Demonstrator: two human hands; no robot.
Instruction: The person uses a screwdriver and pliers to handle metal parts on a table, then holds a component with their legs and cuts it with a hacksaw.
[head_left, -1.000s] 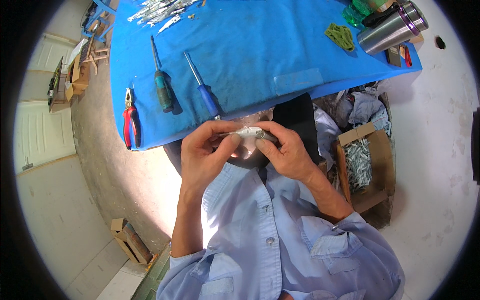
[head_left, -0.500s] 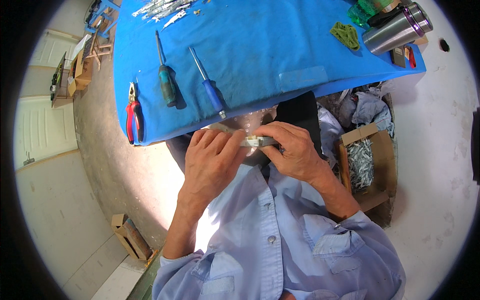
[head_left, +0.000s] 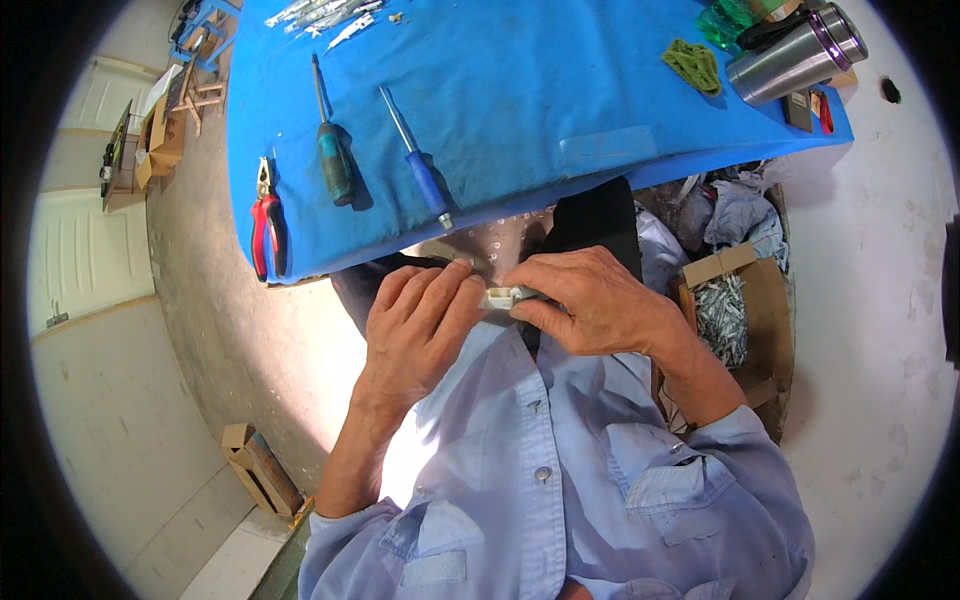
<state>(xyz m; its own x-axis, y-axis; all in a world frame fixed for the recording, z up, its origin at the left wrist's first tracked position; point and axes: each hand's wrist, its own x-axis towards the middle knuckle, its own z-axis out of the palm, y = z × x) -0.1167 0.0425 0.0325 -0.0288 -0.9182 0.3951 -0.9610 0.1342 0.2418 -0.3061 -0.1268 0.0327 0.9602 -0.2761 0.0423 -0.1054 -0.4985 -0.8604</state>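
Observation:
Over my lap, just off the table's near edge, both hands meet at a small white slotted part (head_left: 497,298) with a pale rectangular opening facing up. My left hand (head_left: 418,318) has its fingers curled over the left end, which they hide. At the other end, the thumb and forefinger of my right hand (head_left: 605,305) pinch the part's grey portion. Most of the part lies hidden in my hands. On the blue-covered table (head_left: 500,110) ahead lie a green-handled screwdriver (head_left: 334,165), a blue-handled driver (head_left: 428,185) and red-and-black pliers (head_left: 268,230).
Several slim metal pieces (head_left: 325,15) are heaped at the table's far left. At the far right are a steel flask (head_left: 790,65) and a green cloth (head_left: 692,66). Below on the right stands a cardboard box (head_left: 770,330) holding many small silvery pieces (head_left: 722,320).
The part has turned, so its opening now shows more plainly. My right hand has shifted slightly, with its forearm swung outward; my left hand stays nearly in place.

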